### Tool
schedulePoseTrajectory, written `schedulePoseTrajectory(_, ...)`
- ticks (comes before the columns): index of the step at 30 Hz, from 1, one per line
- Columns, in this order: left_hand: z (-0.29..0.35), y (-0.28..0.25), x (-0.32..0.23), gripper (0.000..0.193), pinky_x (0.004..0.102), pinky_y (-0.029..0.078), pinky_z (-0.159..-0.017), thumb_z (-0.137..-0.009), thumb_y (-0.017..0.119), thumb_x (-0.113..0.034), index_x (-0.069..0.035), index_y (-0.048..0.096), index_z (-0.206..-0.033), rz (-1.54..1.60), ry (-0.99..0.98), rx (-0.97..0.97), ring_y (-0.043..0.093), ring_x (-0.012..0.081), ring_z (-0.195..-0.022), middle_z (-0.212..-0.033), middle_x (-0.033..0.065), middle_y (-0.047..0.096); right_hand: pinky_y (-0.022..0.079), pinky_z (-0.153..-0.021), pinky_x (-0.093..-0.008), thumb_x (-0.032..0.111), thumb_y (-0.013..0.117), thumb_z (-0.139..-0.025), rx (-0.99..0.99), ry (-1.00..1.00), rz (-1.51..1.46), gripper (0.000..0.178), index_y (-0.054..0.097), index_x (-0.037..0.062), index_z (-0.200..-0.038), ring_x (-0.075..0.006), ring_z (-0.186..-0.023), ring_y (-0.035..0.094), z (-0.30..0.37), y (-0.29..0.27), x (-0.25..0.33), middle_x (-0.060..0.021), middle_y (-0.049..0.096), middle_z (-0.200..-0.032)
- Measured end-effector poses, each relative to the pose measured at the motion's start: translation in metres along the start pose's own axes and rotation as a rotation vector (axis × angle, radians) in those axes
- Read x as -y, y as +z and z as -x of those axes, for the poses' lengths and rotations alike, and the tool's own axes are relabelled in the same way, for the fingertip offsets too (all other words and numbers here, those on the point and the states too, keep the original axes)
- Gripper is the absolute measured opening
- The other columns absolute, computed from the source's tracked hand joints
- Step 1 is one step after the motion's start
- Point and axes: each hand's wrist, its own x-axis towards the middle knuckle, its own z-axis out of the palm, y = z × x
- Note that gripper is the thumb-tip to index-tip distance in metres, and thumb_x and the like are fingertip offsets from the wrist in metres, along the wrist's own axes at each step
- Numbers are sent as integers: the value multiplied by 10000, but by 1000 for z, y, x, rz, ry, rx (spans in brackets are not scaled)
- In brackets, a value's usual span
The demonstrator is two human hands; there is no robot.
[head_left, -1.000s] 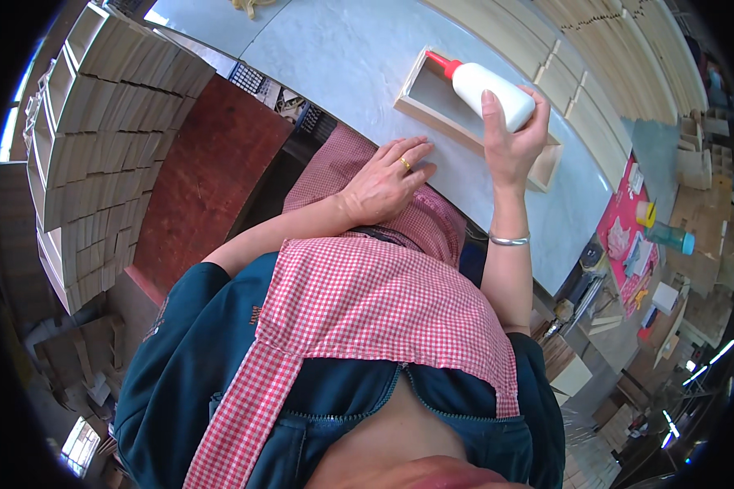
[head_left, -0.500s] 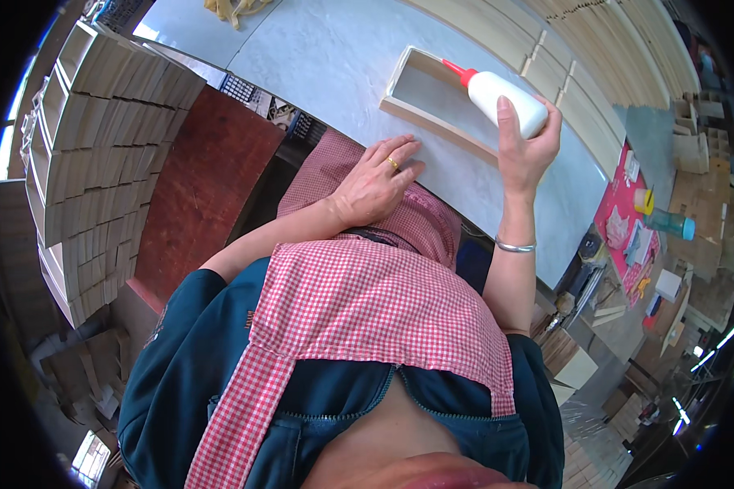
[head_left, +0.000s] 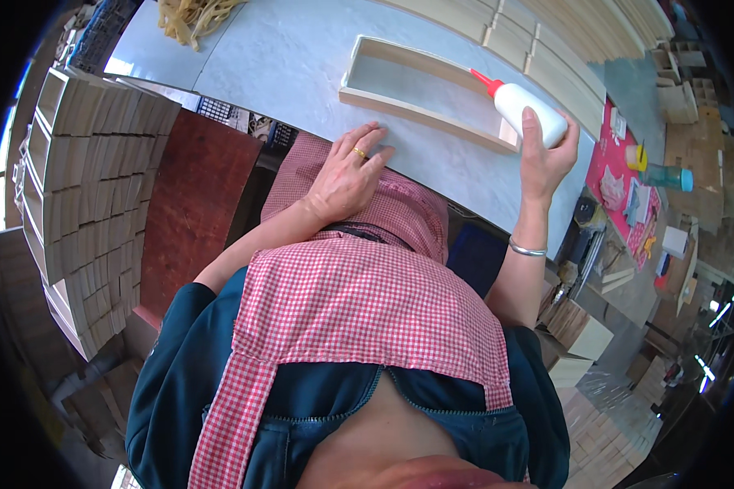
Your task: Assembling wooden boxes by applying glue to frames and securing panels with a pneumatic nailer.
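Observation:
My right hand [head_left: 548, 159] is wrapped round a white squeeze bottle [head_left: 528, 112] with a red pointed nozzle. The bottle is tilted, its nozzle pointing up and left over the right end of a long wooden frame [head_left: 420, 110]. This pale rectangular frame lies on the table [head_left: 261, 61], whose surface shows inside it. Resting at the table's near edge is my left hand [head_left: 349, 173], fingers stretched and a little apart, holding nothing. A gold ring is on one of its fingers. It lies just below the frame's left part, not touching it.
Stacked wooden strips [head_left: 579, 81] line the table's far side. Yellowish rubber bands [head_left: 192, 18] lie at the far left. A tall stack of wooden frames [head_left: 98, 179] stands at left beside a reddish-brown board [head_left: 192, 204]. A teal bottle [head_left: 667, 177] sits at right.
The bottle in my right hand has moved right along the frame, from its middle to its right end. My left hand stays at the table's edge. The whole view has shifted slightly.

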Motion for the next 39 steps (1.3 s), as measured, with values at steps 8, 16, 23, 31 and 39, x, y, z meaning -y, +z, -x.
schedulePoseTrajectory(8, 1, 3, 1, 284, 475, 383, -1136, -923, 624, -78, -50, 641, -1205, -10, 9, 6, 424, 356, -1415, -1420, 168, 506, 550, -797, -381, 349, 803, -862, -92, 76, 82, 493, 592, 4, -1144, -284, -902, 660, 1, -34, -19, -171, 671, -1042)
schedulePoseTrajectory(16, 0, 4, 0, 306, 471, 394, -1120, -903, 647, -71, -65, 637, -1208, -18, 11, -14, 437, 348, -1403, -1413, 157, 514, 551, -796, -382, 390, 792, -863, -145, 111, 133, 521, 594, -2, -1143, -290, -915, 664, 4, -58, -34, -177, 672, -1041)
schedulePoseTrajectory(23, 2, 9, 2, 384, 475, 390, -1122, -860, 674, -50, -85, 626, -1239, -23, 5, -16, 432, 347, -1410, -1436, 142, 505, 557, -753, -358, 377, 791, -863, -137, 129, 165, 511, 601, -1, -1149, -277, -910, 657, 10, -70, -36, -182, 664, -1067)
schedulePoseTrajectory(31, 2, 7, 1, 338, 464, 399, -1115, -876, 660, -58, -87, 639, -1213, -27, -2, -24, 440, 336, -1401, -1414, 138, 518, 544, -804, -387, 359, 792, -865, -87, 152, 190, 500, 600, -1, -1153, -274, -898, 646, 41, -94, -14, -161, 667, -1049)
schedulePoseTrajectory(39, 4, 7, 4, 331, 465, 386, -1134, -892, 646, -84, -82, 635, -1223, -42, -1, -30, 431, 332, -1410, -1419, 139, 517, 533, -652, -289, 318, 765, -884, -56, 272, -34, 502, 580, -5, -1220, -240, -864, 640, 63, -84, 16, -172, 628, -1095)
